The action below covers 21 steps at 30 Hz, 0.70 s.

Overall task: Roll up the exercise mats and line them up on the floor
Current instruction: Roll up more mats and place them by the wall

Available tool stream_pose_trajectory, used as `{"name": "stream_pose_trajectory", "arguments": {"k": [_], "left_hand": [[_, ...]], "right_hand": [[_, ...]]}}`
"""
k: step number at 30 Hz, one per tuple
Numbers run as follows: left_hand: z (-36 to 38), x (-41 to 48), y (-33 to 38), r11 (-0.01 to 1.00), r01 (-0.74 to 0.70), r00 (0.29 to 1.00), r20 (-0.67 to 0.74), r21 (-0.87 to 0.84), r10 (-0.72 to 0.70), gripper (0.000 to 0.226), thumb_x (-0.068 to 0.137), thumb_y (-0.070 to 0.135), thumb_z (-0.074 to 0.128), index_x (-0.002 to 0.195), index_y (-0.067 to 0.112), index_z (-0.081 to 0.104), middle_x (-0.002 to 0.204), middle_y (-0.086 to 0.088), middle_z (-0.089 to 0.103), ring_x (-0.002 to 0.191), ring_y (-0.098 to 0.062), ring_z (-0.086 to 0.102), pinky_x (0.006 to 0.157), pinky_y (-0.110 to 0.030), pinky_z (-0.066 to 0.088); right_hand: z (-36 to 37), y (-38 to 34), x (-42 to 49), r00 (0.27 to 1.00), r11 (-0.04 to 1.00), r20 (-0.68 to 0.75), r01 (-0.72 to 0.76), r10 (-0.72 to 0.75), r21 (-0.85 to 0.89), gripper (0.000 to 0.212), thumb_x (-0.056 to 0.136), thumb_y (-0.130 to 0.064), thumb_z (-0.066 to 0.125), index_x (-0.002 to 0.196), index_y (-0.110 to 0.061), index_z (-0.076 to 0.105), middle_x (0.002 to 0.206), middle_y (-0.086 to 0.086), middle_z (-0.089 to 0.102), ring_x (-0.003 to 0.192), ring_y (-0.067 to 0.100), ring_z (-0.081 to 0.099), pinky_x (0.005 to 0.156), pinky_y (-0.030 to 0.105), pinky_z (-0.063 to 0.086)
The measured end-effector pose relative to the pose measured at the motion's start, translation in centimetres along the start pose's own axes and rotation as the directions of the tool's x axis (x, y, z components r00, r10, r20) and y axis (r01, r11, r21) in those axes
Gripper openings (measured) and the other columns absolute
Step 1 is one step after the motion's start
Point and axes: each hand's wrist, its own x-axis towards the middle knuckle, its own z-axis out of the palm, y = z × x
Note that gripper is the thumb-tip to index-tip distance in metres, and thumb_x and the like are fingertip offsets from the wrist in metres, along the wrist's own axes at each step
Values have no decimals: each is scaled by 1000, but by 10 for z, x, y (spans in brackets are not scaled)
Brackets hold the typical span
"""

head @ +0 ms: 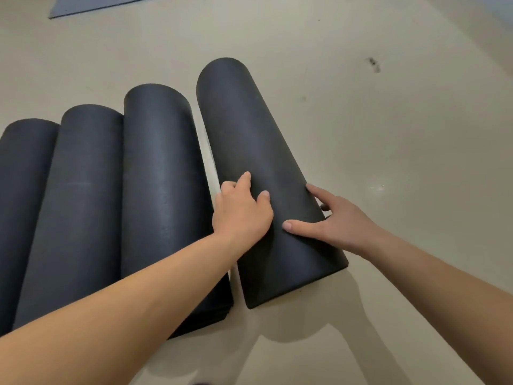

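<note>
Several dark rolled exercise mats lie side by side on the pale floor. Three of them, the left roll (25, 195), the middle roll (80, 207) and the third roll (161, 176), touch each other. A fourth rolled mat (249, 140) lies to their right, angled slightly, with a narrow strip of floor between it and the third roll. My left hand (241, 209) rests on this fourth roll's left side, fingers curled over it. My right hand (330, 220) grips its right side, thumb on top and fingers spread down the flank.
A flat grey mat (91, 4) lies unrolled on the floor at the top left edge. Dark scuff marks (373, 64) spot the floor to the right of the rolls. Bare floor stretches to the right and beyond the rolls.
</note>
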Motion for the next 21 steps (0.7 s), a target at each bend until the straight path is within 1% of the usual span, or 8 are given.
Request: {"name": "stream_pose_trajectory", "arguments": {"k": [3, 5, 7, 9, 13, 16, 18, 21], "left_hand": [[9, 3, -3, 981, -9, 999, 33, -193, 16, 82, 88, 61, 74, 155, 26, 44, 150, 4, 48, 134, -19, 52, 112, -40, 48], [15, -1, 5, 886, 269, 959, 189, -379, -210, 110, 65, 82, 79, 153, 29, 41, 151, 5, 49, 129, -22, 55, 110, -48, 51], [23, -7, 16, 754, 425, 898, 338, -500, -282, 108, 68, 78, 81, 154, 28, 38, 150, 7, 51, 123, -22, 57, 107, -46, 53], [31, -12, 23, 723, 421, 899, 360, -548, -250, 102, 77, 68, 82, 158, 27, 35, 152, 7, 50, 127, -24, 56, 107, -48, 51], [35, -21, 29, 731, 376, 916, 345, -569, -204, 107, 69, 63, 90, 155, 26, 38, 148, 7, 53, 125, -24, 58, 103, -44, 53], [43, -33, 43, 869, 258, 931, 350, -422, -107, 105, 60, 68, 92, 145, 29, 45, 138, 10, 58, 119, -22, 62, 102, -44, 56], [51, -41, 61, 980, 56, 929, 369, -192, 20, 97, 59, 75, 87, 136, 31, 46, 128, 12, 60, 113, -21, 62, 97, -43, 57], [71, -55, 95, 915, -331, 878, 430, 230, 209, 99, 62, 82, 79, 134, 29, 39, 127, 3, 60, 113, -26, 60, 91, -45, 57]], "right_hand": [[-27, 17, -11, 999, 985, 21, -39, 36, 168, 95, 59, -68, 91, 142, -63, 44, 123, -23, 62, 108, -3, 65, 91, 26, 55], [-32, 27, -18, 997, 962, 30, -70, 65, 264, 81, 64, -62, 92, 131, -67, 46, 118, -22, 64, 100, -4, 69, 83, 24, 57], [-33, 38, -19, 994, 941, -3, -102, 109, 322, 82, 64, -60, 93, 131, -65, 46, 121, -13, 66, 100, 4, 72, 87, 29, 59], [-33, 47, -21, 991, 932, -7, -122, 132, 342, 94, 62, -61, 93, 142, -58, 45, 121, -6, 67, 97, 10, 75, 86, 32, 60], [-30, 64, -43, 985, 899, 33, -168, 169, 404, 99, 64, -58, 92, 147, -55, 38, 121, 0, 68, 93, 13, 77, 80, 33, 59], [-23, 84, -74, 971, 848, 70, -235, 230, 474, 90, 68, -55, 89, 142, -52, 38, 118, 0, 75, 96, 15, 77, 77, 40, 62], [-16, 106, -95, 947, 817, 114, -317, 300, 481, 91, 70, -58, 90, 143, -49, 35, 117, -3, 76, 104, 16, 75, 85, 48, 62], [-6, 127, -122, 920, 874, 142, -391, 364, 289, 99, 72, -72, 81, 152, -38, 35, 128, -5, 71, 114, 16, 69, 92, 38, 57]]}}
